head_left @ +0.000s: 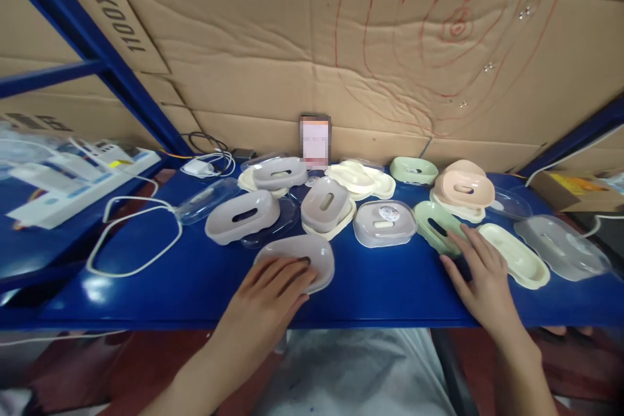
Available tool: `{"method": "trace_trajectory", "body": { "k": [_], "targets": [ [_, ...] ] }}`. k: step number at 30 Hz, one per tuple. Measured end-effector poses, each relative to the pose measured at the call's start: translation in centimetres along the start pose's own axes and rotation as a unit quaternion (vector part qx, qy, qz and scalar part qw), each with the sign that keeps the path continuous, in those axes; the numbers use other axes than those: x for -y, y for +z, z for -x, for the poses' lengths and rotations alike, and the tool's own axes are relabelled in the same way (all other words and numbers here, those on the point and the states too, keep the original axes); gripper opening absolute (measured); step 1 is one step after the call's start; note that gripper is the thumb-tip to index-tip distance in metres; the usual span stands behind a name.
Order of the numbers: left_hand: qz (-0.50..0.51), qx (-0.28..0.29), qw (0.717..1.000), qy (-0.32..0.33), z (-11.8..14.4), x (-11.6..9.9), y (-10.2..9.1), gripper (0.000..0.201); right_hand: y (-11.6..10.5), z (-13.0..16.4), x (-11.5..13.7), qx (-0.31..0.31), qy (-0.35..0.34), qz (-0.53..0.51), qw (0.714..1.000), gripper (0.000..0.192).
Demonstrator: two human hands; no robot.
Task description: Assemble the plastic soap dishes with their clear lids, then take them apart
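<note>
Blue desk [195, 286] backed by cardboard wall [302, 45], strewn with plastic dishes. Left hand [270, 299] fingers flat, released, on grey dish [312, 253] at desk front edge. Right hand [480, 273] open, fingertips touching green dish [433, 224], right of grey dish.

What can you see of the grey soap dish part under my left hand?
The grey dish part is an oval, translucent-looking plastic piece lying flat near the front edge of the blue shelf. The left hand rests on its near side, fingers spread over it, hiding part of a dark slot. It lies apart from the others.
</note>
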State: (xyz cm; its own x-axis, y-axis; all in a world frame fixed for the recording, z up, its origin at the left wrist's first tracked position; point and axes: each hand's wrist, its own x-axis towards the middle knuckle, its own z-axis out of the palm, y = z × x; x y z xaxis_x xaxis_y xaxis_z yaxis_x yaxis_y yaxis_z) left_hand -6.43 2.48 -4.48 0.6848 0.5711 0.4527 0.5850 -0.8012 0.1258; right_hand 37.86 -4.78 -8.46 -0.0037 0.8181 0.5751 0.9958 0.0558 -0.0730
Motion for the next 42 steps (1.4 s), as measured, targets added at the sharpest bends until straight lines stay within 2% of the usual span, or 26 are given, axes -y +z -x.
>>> {"method": "trace_trajectory", "body": {
  "k": [4, 7, 9, 12, 15, 19, 22, 24, 27, 30, 33, 36, 38, 40, 42],
  "targets": [
    [0.052, 0.028, 0.997, 0.051, -1.2, -1.5, 1.4, 0.037, -0.2, -1.4, 2.3, -0.021, -0.004, -0.005, 1.0, 0.051],
    [0.059, 0.036, 0.995, 0.067, -1.7, -2.2, 2.2, 0.042, -1.4, -1.8, 4.9, -0.033, -0.036, -0.061, 0.997, 0.054],
    [0.067, 0.046, 0.994, 0.07, -1.6, -2.2, 2.4, 0.046, -2.1, -1.8, 7.4, 0.017, -0.106, -0.121, 0.987, 0.055],
    [0.067, 0.033, 0.997, 0.03, -1.0, -1.4, 2.4, 0.062, -2.0, -2.2, 11.1, 0.12, -0.213, -0.177, 0.953, 0.056],
    [0.096, 0.015, 0.995, -0.038, -0.5, -0.3, 2.2, 0.074, -0.8, -3.0, 13.2, 0.15, -0.223, -0.207, 0.941, 0.052],
    [0.166, 0.007, 0.981, -0.1, -0.4, 0.0, 2.3, 0.074, 0.4, -3.4, 13.2, 0.119, -0.146, -0.29, 0.938, 0.046],
    [0.188, 0.005, 0.978, -0.088, -0.6, -0.4, 2.3, 0.075, 0.2, -2.9, 12.3, 0.111, -0.111, -0.32, 0.934, 0.043],
    [0.186, 0.016, 0.981, -0.055, -0.7, -0.3, 2.2, 0.069, -0.2, -2.4, 11.9, 0.121, -0.115, -0.32, 0.933, 0.042],
    [0.175, 0.029, 0.984, -0.011, -0.7, 0.2, 2.0, 0.044, -0.5, -2.1, 11.6, 0.136, -0.143, -0.311, 0.93, 0.039],
    [0.168, 0.025, 0.985, -0.009, -0.7, 0.7, 1.9, 0.029, -0.5, -2.3, 12.0, 0.158, -0.173, -0.288, 0.928, 0.039],
    [0.154, 0.024, 0.988, -0.009, -0.8, 0.9, 2.0, 0.025, -0.3, -2.4, 12.7, 0.156, -0.196, -0.241, 0.937, 0.045],
    [0.124, 0.027, 0.992, 0.014, -1.0, 1.0, 1.6, 0.025, -0.1, -2.5, 13.1, 0.144, -0.215, -0.207, 0.944, 0.044],
    [0.077, 0.007, 0.997, 0.007, -0.9, 1.5, 0.9, 0.029, -0.1, -2.5, 13.1, 0.139, -0.221, -0.196, 0.945, 0.04],
    [0.001, -0.034, 0.999, -0.042, -0.5, 2.3, 0.1, 0.032, -0.1, -2.5, 13.0, 0.133, -0.228, -0.19, 0.946, 0.037],
    [-0.086, -0.063, 0.988, -0.112, 0.1, 3.2, -0.6, 0.032, -0.2, -2.5, 12.9, 0.126, -0.236, -0.19, 0.945, 0.037]
  ]
}}
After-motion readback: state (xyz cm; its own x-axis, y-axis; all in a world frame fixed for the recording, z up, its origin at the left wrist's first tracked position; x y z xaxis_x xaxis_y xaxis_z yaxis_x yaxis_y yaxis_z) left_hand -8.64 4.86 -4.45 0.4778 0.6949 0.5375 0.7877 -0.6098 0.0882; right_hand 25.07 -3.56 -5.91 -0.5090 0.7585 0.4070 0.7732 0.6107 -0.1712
